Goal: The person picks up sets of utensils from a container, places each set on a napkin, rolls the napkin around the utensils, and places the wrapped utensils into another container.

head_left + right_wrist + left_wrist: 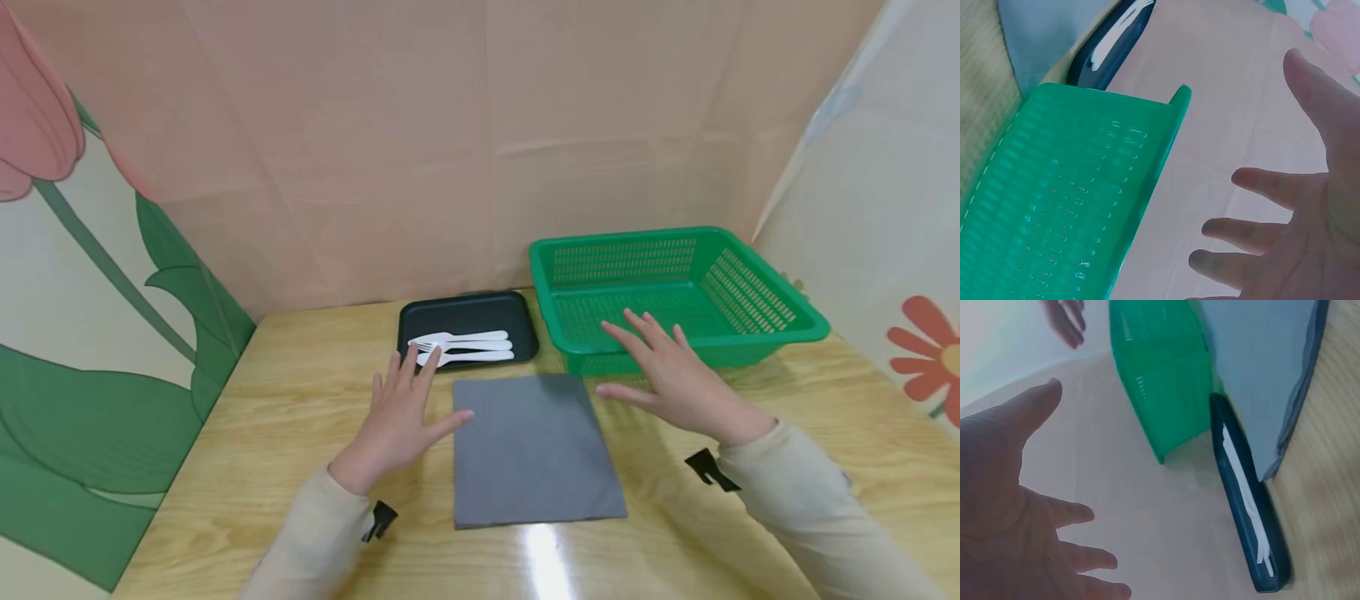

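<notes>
two sleeves (806, 500), cut off, lead to your left hand (393, 429) and right hand (678, 385), both spread; left fingertips (431, 369) partly hide three white utensils (476, 344) in one tray (465, 312).

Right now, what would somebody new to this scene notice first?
Probably the bright green basket, at the back right of the wooden table in the head view. Next, the left hand and right hand, both holding nothing, fingers spread, on either side of a gray cloth. White cutlery also stands out against the black tray behind the cloth.
</notes>
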`<state>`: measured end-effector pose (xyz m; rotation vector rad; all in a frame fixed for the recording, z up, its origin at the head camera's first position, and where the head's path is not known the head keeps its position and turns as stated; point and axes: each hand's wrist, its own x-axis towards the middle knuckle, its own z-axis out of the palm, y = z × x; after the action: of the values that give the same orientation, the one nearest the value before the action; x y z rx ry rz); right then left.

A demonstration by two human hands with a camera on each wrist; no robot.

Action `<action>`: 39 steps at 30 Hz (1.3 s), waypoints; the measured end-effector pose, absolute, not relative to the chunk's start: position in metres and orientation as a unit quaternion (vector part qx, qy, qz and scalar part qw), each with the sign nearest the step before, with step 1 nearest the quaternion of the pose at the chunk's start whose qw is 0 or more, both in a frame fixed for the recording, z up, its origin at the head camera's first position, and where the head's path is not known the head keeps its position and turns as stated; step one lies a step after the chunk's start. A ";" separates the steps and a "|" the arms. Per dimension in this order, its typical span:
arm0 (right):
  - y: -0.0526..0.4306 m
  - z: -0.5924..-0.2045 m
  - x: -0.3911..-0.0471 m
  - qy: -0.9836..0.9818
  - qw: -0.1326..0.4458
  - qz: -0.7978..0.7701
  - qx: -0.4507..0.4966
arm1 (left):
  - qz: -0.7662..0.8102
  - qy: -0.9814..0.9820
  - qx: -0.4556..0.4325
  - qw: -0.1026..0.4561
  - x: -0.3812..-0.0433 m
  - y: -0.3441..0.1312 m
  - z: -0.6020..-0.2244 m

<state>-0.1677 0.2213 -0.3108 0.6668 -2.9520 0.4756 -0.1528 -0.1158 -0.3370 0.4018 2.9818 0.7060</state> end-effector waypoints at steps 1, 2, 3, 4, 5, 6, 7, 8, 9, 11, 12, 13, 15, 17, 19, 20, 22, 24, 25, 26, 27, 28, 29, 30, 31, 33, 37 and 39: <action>0.220 -0.309 -0.168 -0.962 0.039 0.158 0.220 | 0.224 0.965 0.132 0.024 -0.153 -0.116 -0.336; 0.219 -0.308 -0.168 -0.960 0.041 0.161 0.224 | 0.223 0.965 0.135 0.022 -0.153 -0.116 -0.334; 0.218 -0.306 -0.167 -0.959 0.041 0.164 0.228 | 0.220 0.966 0.138 0.019 -0.153 -0.115 -0.332; 0.216 -0.305 -0.167 -0.957 0.044 0.167 0.233 | 0.219 0.965 0.142 0.016 -0.152 -0.115 -0.331; 0.214 -0.305 -0.167 -0.955 0.048 0.169 0.239 | 0.218 0.965 0.146 0.014 -0.152 -0.114 -0.329; 0.212 -0.304 -0.166 -0.952 0.057 0.171 0.248 | 0.215 0.965 0.151 0.013 -0.152 -0.113 -0.328; 0.210 -0.304 -0.164 -0.949 0.067 0.171 0.257 | 0.213 0.965 0.155 0.012 -0.151 -0.112 -0.327; 0.207 -0.305 -0.163 -0.944 0.084 0.169 0.270 | 0.210 0.964 0.160 0.011 -0.151 -0.111 -0.326; 0.205 -0.306 -0.162 -0.939 0.102 0.166 0.284 | 0.206 0.965 0.164 0.011 -0.150 -0.110 -0.326; 0.201 -0.311 -0.160 -0.927 0.139 0.159 0.310 | 0.203 0.964 0.174 0.012 -0.149 -0.107 -0.326; 0.198 -0.313 -0.159 -0.921 0.156 0.154 0.323 | 0.200 0.963 0.179 0.010 -0.148 -0.106 -0.327; 0.196 -0.316 -0.159 -0.915 0.167 0.152 0.333 | 0.196 0.963 0.186 0.006 -0.147 -0.105 -0.329; 0.192 -0.322 -0.158 -0.909 0.176 0.145 0.348 | 0.187 0.962 0.200 -0.002 -0.145 -0.102 -0.332; 0.187 -0.326 -0.158 -0.910 0.164 0.137 0.356 | 0.176 0.960 0.218 -0.009 -0.144 -0.098 -0.336; 0.184 -0.331 -0.159 -0.914 0.141 0.126 0.359 | 0.161 0.959 0.233 -0.002 -0.142 -0.094 -0.339; 0.183 -0.334 -0.160 -0.915 0.129 0.119 0.363 | 0.152 0.959 0.240 0.004 -0.141 -0.092 -0.341; 0.181 -0.341 -0.163 -0.918 0.100 0.106 0.368 | 0.141 0.957 0.252 0.024 -0.138 -0.088 -0.345; 0.180 -0.348 -0.167 -0.920 0.072 0.092 0.373 | 0.127 0.956 0.262 0.046 -0.135 -0.084 -0.349; 0.180 -0.352 -0.169 -0.921 0.057 0.089 0.375 | 0.120 0.955 0.268 0.052 -0.133 -0.082 -0.351; 0.180 -0.356 -0.170 -0.921 0.042 0.086 0.377 | 0.111 0.954 0.274 0.058 -0.131 -0.080 -0.354; 0.180 -0.359 -0.172 -0.923 0.027 0.083 0.376 | 0.102 0.953 0.278 0.064 -0.129 -0.078 -0.356; 0.181 -0.363 -0.173 -0.924 0.012 0.082 0.373 | 0.091 0.952 0.283 0.066 -0.127 -0.076 -0.358; 0.181 -0.366 -0.175 -0.925 -0.001 0.081 0.371 | 0.078 0.952 0.288 0.068 -0.126 -0.074 -0.360; 0.181 -0.369 -0.176 -0.926 -0.017 0.085 0.369 | 0.065 0.952 0.292 0.068 -0.124 -0.072 -0.362; 0.181 -0.372 -0.177 -0.926 -0.029 0.087 0.367 | 0.054 0.952 0.294 0.071 -0.122 -0.071 -0.364; 0.180 -0.377 -0.180 -0.928 -0.050 0.091 0.359 | 0.036 0.952 0.297 0.072 -0.119 -0.068 -0.368; 0.179 -0.382 -0.184 -0.927 -0.076 0.101 0.353 | 0.013 0.953 0.296 0.070 -0.116 -0.063 -0.374; 0.179 -0.384 -0.187 -0.926 -0.082 0.105 0.352 | 0.007 0.954 0.293 0.069 -0.115 -0.062 -0.377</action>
<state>-0.1865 0.1791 -0.3845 1.1687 -3.0732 0.3478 -0.1149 -0.0615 -0.3773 0.8826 2.8716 0.0217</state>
